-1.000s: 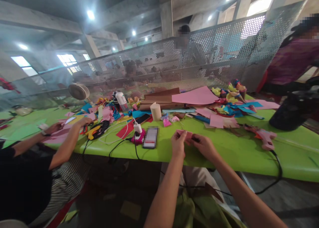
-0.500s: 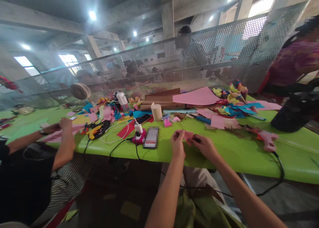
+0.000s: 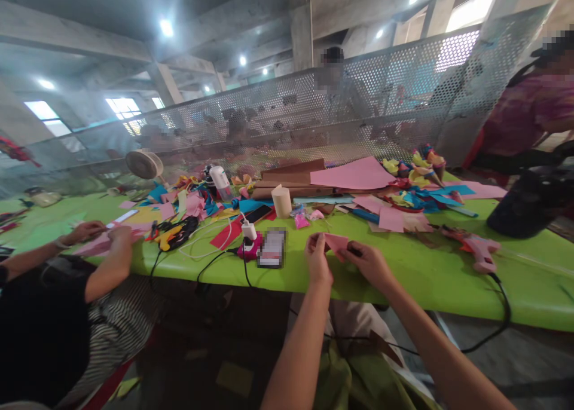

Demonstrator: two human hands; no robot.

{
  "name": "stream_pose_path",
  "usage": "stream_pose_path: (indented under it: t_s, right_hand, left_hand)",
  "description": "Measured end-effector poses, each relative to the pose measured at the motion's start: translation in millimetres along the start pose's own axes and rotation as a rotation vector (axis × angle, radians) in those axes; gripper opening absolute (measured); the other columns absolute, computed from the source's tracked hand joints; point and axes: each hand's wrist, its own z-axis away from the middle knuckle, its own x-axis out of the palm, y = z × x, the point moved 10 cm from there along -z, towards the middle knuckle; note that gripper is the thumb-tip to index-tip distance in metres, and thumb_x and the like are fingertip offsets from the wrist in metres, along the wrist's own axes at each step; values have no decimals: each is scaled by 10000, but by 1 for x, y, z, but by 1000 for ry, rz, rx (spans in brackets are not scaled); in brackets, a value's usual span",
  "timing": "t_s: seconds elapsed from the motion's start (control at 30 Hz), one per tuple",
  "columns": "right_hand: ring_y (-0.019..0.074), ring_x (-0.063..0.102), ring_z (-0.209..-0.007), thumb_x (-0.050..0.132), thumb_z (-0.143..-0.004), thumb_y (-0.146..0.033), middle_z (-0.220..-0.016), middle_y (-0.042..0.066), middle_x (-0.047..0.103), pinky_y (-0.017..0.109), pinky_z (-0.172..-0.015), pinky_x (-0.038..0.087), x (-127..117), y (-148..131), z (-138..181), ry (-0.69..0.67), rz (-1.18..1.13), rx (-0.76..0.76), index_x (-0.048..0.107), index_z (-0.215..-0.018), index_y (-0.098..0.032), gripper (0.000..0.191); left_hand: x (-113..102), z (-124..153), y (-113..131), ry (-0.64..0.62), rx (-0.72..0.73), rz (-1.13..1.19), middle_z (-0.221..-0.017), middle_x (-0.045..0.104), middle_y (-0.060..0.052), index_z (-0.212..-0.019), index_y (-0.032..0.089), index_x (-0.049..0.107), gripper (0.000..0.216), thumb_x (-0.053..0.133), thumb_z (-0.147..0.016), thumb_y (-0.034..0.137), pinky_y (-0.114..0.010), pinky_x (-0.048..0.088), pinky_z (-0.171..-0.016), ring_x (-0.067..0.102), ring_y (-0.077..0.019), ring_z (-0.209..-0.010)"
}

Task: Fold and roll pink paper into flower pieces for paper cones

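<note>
A small piece of pink paper (image 3: 336, 242) is held between my two hands, just above the green table (image 3: 394, 284). My left hand (image 3: 318, 259) grips its left edge with the fingers closed. On the lower right side, my right hand (image 3: 366, 259) pinches the paper between thumb and fingers. A phone (image 3: 271, 247) with a lit, blurred screen lies left of my hands. Behind them are a cream roll (image 3: 281, 202) and a small bright pink packet (image 3: 301, 220).
A pink glue gun (image 3: 482, 251) with a black cord rests at the right. Pink sheets (image 3: 391, 219) lie behind my hands. A white charger (image 3: 248, 229) and cables sit left of the phone. A co-worker's hands (image 3: 119, 236) handle pink paper at far left.
The pink paper now shows more of its surface, its upper edge tilted between my hands. My hands have barely moved. The co-worker's hands have moved apart.
</note>
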Motion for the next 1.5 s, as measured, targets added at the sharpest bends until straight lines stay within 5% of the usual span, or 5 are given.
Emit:
stream_pose_path:
  t_s: [0.77, 1.5]
  right_hand:
    - [163, 519, -549, 532, -810, -534, -579, 11, 615, 254, -518, 322, 3, 3, -1, -21, 28, 0, 643, -675, -182, 393]
    - [174, 537, -560, 525, -797, -477, -579, 16, 622, 259, -532, 346, 2, -1, 0, -16, 29, -8, 622, -642, -189, 341]
  left_hand:
    - [-5, -1, 4, 45, 27, -14, -710, 578, 35, -769, 182, 607, 365, 810, -617, 443, -211, 409, -608, 538, -92, -634]
    - [13, 4, 0, -108, 6, -168, -620, 563, 38, -632, 154, 590, 361, 820, -614, 432, -220, 377, -623, 485, -92, -607]
